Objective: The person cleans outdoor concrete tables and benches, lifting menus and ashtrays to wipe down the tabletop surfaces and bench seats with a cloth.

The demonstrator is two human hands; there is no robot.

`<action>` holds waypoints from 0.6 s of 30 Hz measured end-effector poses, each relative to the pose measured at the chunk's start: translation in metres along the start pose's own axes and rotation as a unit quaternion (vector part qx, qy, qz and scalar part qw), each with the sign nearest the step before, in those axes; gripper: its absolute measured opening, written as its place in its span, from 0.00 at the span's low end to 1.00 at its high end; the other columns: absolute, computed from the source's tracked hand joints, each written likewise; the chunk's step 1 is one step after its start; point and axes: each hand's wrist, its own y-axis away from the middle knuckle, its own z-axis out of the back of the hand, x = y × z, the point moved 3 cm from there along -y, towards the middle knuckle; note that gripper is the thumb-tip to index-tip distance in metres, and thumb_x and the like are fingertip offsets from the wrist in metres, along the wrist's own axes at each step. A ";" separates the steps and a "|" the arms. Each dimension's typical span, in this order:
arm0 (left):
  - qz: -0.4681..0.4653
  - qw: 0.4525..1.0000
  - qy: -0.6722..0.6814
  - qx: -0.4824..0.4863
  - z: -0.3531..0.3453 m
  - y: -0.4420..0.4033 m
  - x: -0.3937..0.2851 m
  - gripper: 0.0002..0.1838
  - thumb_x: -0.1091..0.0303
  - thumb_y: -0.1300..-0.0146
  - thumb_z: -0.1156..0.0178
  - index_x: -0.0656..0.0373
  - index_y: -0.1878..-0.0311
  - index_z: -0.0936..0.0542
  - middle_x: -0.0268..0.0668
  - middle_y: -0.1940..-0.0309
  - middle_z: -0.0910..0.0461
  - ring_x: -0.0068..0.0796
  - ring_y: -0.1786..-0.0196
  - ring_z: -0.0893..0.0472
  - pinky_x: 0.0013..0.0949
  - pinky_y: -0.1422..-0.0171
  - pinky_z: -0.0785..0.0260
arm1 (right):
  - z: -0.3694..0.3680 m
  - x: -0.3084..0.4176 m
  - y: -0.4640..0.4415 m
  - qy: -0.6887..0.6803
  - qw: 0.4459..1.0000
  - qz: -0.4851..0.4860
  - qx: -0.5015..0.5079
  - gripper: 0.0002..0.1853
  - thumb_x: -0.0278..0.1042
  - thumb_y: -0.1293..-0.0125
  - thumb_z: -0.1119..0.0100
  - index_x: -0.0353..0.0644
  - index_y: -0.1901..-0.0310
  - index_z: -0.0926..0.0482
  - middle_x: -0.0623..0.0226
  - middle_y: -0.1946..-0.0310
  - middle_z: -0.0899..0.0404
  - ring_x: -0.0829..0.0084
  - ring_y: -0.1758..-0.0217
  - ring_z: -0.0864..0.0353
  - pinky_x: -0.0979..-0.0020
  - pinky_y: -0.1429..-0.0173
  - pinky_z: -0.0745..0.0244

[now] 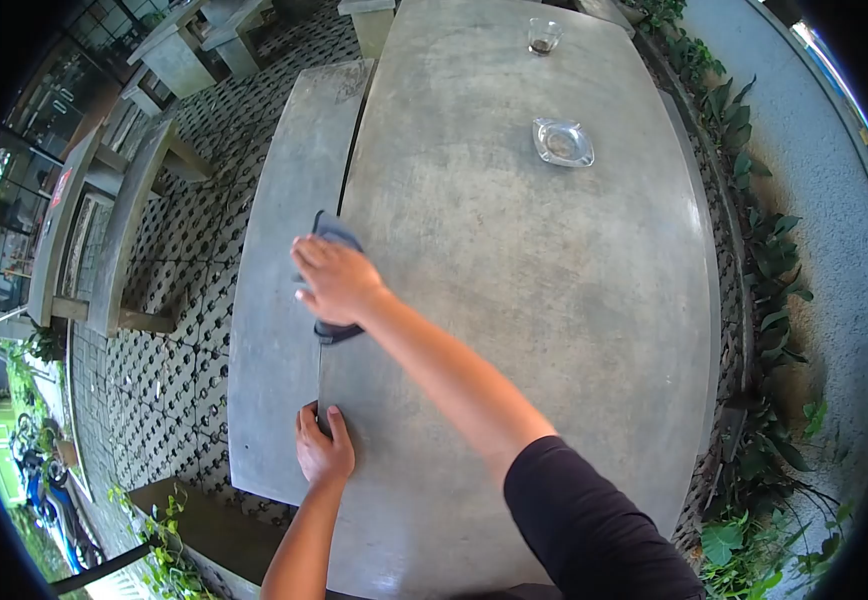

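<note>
A dark grey cloth (pixel 338 230) lies over the left edge of the long concrete table (pixel 514 300), partly covered by my right hand (pixel 339 282). My right hand presses the cloth down with its fingers pointing left, and part of the cloth sticks out above and below it. Closer to me, my left hand (pixel 324 448) grips the same table edge. Its thumb rests on top and the other fingers go over the side, where their tips are hidden.
A glass ashtray (pixel 563 142) and a clear glass (pixel 544 37) with dark liquid stand on the table's far part. A concrete bench (pixel 279 240) runs along the left side. Leafy plants (pixel 774 290) and a wall (pixel 834 200) border the right.
</note>
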 end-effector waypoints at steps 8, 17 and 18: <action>0.009 1.000 -0.018 0.002 -0.005 -0.002 0.003 0.26 0.48 0.28 0.51 0.62 0.43 0.27 0.49 0.46 0.24 0.55 0.45 0.24 0.50 0.44 0.31 | 0.103 -0.177 0.173 0.157 0.947 -0.264 -0.098 0.42 0.62 0.30 0.53 0.37 0.26 0.42 0.58 0.22 0.47 0.60 0.18 0.52 0.60 0.18 0.54; 0.020 0.999 -0.024 -0.011 -0.007 -0.010 -0.002 0.26 0.47 0.29 0.50 0.61 0.42 0.27 0.48 0.42 0.24 0.53 0.42 0.24 0.49 0.41 0.30 | 0.151 -0.182 0.551 -0.016 0.624 -0.753 -0.208 0.30 0.57 0.24 0.62 0.40 0.39 0.25 0.45 0.40 0.24 0.47 0.35 0.27 0.52 0.34 0.32; 0.036 0.999 -0.031 -0.002 -0.005 -0.011 -0.004 0.26 0.47 0.29 0.50 0.61 0.42 0.27 0.48 0.42 0.24 0.53 0.42 0.23 0.48 0.41 0.30 | 0.138 -0.169 0.579 -0.008 0.634 -0.736 -0.237 0.30 0.58 0.24 0.64 0.38 0.44 0.23 0.42 0.46 0.22 0.43 0.40 0.25 0.49 0.38 0.31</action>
